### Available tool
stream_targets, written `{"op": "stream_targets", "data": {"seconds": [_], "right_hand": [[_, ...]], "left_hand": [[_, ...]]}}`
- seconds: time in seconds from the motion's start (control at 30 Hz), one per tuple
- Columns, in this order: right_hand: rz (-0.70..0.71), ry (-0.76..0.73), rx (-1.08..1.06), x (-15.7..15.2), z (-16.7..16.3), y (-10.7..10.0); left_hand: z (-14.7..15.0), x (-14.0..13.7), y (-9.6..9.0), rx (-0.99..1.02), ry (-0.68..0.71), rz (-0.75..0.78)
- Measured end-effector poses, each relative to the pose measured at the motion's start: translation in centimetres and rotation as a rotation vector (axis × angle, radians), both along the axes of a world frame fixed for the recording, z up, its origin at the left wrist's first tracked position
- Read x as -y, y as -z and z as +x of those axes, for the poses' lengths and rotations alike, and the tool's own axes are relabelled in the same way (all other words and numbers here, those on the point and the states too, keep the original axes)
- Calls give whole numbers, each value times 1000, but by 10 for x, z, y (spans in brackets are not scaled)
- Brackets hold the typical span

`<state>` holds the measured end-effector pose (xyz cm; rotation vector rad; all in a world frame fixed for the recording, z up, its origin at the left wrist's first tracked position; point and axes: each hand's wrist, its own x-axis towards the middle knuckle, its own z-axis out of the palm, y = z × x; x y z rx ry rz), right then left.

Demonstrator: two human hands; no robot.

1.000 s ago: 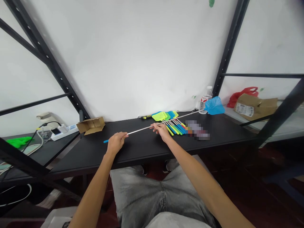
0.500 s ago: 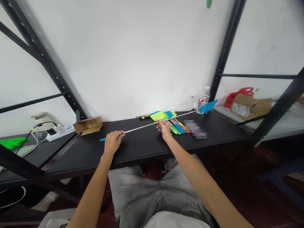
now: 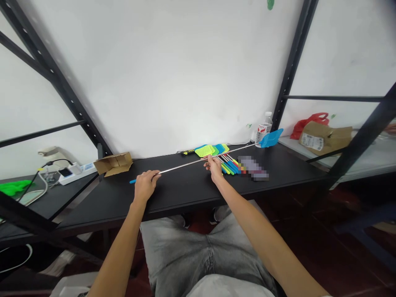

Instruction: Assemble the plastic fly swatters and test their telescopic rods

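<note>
A blue fly swatter [image 3: 271,138] with a long thin metal rod is stretched out above the black table [image 3: 179,192], its flat head to the right. My left hand [image 3: 145,184] is closed around it near the blue handle, whose end pokes out to the left. Further along, my right hand [image 3: 213,166] pinches the rod around its middle. Behind and beside my right hand lies a row of shorter swatters [image 3: 204,151] with green, yellow and blue heads; their coloured handles [image 3: 229,167] point toward me.
An open cardboard box [image 3: 114,164] stands at the table's left. At the back right, a plastic bottle [image 3: 263,128] stands behind the swatter's head. A blurred-out item [image 3: 253,168] lies right of the handles. On the left are a power strip [image 3: 77,174] and cables.
The blue head has turned slightly, so more of its flat face shows. Both hands keep their hold on the swatter; the whole view has shifted a little.
</note>
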<state>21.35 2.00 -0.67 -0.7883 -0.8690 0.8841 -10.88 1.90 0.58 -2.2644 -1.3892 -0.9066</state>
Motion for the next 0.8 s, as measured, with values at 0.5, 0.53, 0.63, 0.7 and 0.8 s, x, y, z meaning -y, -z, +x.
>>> {"op": "stream_targets", "data": {"seconds": [0.5,0.53,0.63,0.7,0.8], "right_hand": [[-36,137,-98,-1,6,-1],[-36,134,-112,-1,6,-1],[-33,131,-139,-2,7,0],[-36,133,-139,-3,7,0],[-37,127,-161,-3,7,0]], "left_hand": [[-3,3,3,54,-169,53],[-3,3,3,51,-165,49],[-4,2,3,41,-158,30],[-4,1,3,33,-149,17],[-4,2,2,17,-142,9]]}}
